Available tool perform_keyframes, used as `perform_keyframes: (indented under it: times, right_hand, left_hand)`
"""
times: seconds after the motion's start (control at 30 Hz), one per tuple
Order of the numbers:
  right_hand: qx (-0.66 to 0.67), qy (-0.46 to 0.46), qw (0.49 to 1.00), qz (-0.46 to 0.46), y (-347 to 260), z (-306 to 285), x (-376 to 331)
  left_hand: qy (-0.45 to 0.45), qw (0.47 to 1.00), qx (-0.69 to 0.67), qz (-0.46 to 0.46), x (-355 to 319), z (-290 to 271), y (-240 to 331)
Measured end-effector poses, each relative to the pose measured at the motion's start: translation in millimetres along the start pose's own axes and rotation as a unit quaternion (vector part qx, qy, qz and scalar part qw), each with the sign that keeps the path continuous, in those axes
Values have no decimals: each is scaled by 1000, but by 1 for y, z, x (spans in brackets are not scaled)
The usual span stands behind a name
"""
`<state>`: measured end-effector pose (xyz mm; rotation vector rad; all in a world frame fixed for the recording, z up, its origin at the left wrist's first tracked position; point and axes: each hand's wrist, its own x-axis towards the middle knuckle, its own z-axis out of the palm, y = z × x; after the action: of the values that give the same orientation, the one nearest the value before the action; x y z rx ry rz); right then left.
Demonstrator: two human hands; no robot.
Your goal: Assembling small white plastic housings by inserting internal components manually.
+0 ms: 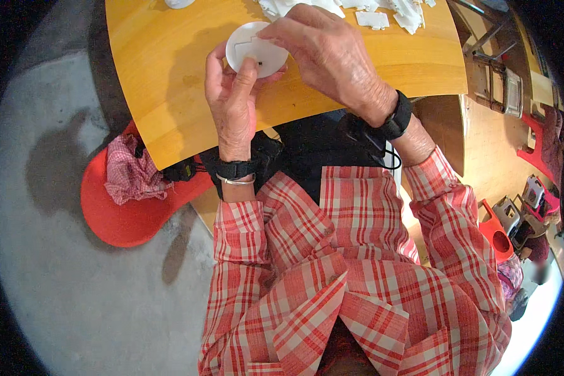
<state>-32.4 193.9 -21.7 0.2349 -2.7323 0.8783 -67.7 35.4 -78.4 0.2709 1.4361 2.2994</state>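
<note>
A round white disc point(252, 50) with a stepped line and a small dark mark on its face is held over the yellow wooden table point(163, 69). My left hand point(232, 103) grips the disc from below, thumb pressed on its face. My right hand point(329, 53) comes from the right and pinches the disc's upper edge with its fingertips. Both wrists wear black bands, and the sleeves are red-and-white plaid.
White flat pieces point(373, 19) lie piled at the table's far edge. A red stool point(122, 216) with a checked cloth point(130, 172) stands to the left on the grey floor. Chairs and red items crowd the right side.
</note>
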Motion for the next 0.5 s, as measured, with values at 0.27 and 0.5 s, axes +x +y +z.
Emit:
perform_keyframes:
  times: [0.27, 0.5]
  right_hand:
    - [-164, 85, 979, -84, 13, 28, -20]
    - [127, 113, 980, 108, 11, 42, -15]
  left_hand:
    - [32, 999, 38, -1, 0, 0, -2]
    - [32, 996, 70, 35, -1, 4, -3]
